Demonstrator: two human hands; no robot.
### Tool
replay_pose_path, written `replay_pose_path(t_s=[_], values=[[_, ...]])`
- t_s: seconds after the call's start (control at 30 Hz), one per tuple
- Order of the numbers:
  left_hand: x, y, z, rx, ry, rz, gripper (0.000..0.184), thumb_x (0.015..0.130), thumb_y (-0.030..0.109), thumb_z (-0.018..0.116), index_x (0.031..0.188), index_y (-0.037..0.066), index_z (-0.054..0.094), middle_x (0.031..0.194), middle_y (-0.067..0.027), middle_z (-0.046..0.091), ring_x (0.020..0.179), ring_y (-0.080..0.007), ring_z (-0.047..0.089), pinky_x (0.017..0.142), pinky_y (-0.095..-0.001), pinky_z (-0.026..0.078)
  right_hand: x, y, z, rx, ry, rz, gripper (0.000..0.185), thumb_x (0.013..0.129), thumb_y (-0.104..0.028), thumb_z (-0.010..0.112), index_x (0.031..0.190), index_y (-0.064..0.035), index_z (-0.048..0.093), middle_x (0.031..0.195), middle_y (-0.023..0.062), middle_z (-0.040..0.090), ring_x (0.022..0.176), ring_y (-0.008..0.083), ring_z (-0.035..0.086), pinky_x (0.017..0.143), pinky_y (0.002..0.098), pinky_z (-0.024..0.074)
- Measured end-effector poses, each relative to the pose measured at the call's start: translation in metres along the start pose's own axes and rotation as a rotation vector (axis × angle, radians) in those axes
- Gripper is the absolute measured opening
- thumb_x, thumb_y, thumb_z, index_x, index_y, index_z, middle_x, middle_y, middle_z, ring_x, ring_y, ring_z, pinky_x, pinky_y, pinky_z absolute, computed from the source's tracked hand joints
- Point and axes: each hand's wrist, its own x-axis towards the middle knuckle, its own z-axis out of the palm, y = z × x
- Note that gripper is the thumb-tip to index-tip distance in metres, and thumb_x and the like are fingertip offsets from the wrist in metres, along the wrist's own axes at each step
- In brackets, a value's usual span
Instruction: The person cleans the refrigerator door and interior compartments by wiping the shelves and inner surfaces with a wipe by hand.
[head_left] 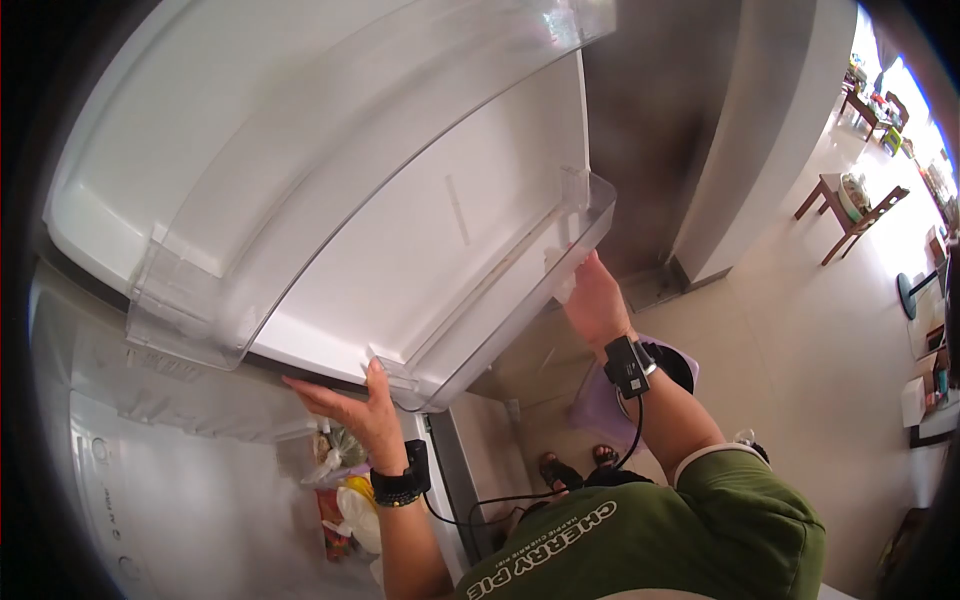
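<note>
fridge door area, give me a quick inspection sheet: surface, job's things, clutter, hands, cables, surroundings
Surface: fridge door, white inside; faint streak, mark or reflection unclear.
Job's things: clear upper bin and lower bin on the door; whitish crumpled thing, material unclear.
Clutter: bagged items in the fridge compartment.
Hands: left hand spread by the lower bin's near corner; right hand at its other end, beside the whitish crumpled thing, grip unclear.
Cables: black cables from the wrist units, hanging before the shirt.
Surroundings: tiled floor, light purple object, wooden chair.
</note>
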Motion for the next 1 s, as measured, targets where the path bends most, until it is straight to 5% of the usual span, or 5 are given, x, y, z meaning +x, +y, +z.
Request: replay_pose_path(t_s=[0.17, 0.3, 0.33, 0.47, 1.0], values=[[-0.010, -0.012, -0.010, -0.074, -0.078, -0.053, 0.092, 0.080, 0.018, 0.067, 0.147, 0.005, 0.005, 0.147, -0.0197, 0.016, 0.134, -0.0347, 0.025, 0.107, -0.0454, 0.027, 0.003, -0.003, -0.020, 0.011, 0.028, 0.065, 0.025, 0.096, -0.025, 0.047, 0.111, -0.0080, 0.056, 0.109, 0.0038, 0.061, 0.105, 0.0196, 0.055, 0.096, 0.0356, 0.0426], [-0.019, 0.004, -0.026, -0.031, -0.034, -0.032, 0.066, 0.081, 0.015, 0.066, 0.137, 0.001, 0.032, 0.132, -0.0203, 0.037, 0.119, -0.0326, 0.038, 0.088, -0.0412, 0.042, 0.005, -0.005, -0.024, 0.015, -0.139, 0.113, 0.031, 0.097, -0.028, 0.045, 0.117, -0.0053, 0.053, 0.115, 0.0065, 0.059, 0.109, 0.0209, 0.055, 0.096, 0.0348, 0.0427], [-0.021, 0.005, -0.026, -0.018, 0.054, 0.079, 0.043, 0.083, 0.009, 0.062, 0.123, 0.001, 0.049, 0.116, -0.0174, 0.049, 0.107, -0.0296, 0.046, 0.082, -0.0391, 0.043, 0.005, -0.002, -0.022, 0.003, -0.084, 0.111, 0.032, 0.097, -0.028, 0.045, 0.118, -0.0052, 0.053, 0.115, 0.0065, 0.059, 0.109, 0.0208, 0.055, 0.096, 0.0348, 0.0424], [-0.022, 0.014, -0.033, -0.094, -0.155, 0.137, 0.020, 0.084, -0.002, 0.055, 0.102, 0.002, 0.061, 0.099, -0.0129, 0.057, 0.093, -0.0295, 0.054, 0.079, -0.0365, 0.045, 0.003, -0.003, -0.018, -0.045, 0.016, 0.092, 0.033, 0.097, -0.027, 0.045, 0.121, -0.0053, 0.051, 0.117, 0.0061, 0.058, 0.109, 0.0203, 0.054, 0.096, 0.0350, 0.0417], [-0.034, 0.014, -0.020, -0.414, -0.175, -0.288, 0.015, 0.090, -0.001, 0.053, 0.103, -0.002, 0.060, 0.108, -0.0066, 0.053, 0.094, -0.0125, 0.054, 0.080, -0.0246, 0.047, 0.000, -0.002, -0.012, -0.121, 0.018, 0.077, 0.036, 0.096, -0.025, 0.048, 0.125, -0.0043, 0.050, 0.119, 0.0053, 0.056, 0.110, 0.0189, 0.053, 0.096, 0.0336, 0.0407]])
